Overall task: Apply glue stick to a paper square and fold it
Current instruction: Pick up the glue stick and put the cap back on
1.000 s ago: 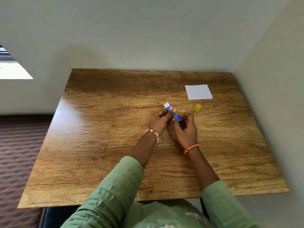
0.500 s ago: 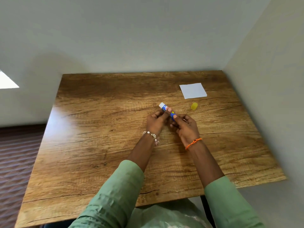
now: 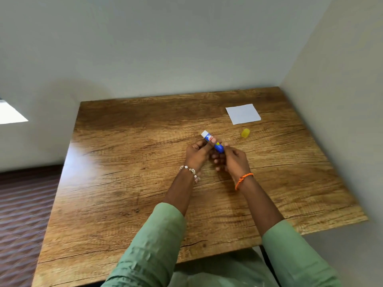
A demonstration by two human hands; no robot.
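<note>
A blue glue stick with its white tip pointing up and left is held over the middle of the wooden table. My left hand pinches its upper body with thumb and fingers. My right hand grips its lower end. The yellow cap lies off the stick, on the table to the right of my hands. A white paper square lies flat near the table's far right corner, beyond the cap and apart from both hands.
The table stands in a corner, with a wall along its far edge and another wall along its right edge. A striped floor shows on the left. My green sleeves cover the near edge.
Both hands stay on the glue stick and have shifted slightly. The view has swung a little, so the table sits differently in frame. Paper and cap lie unmoved.
</note>
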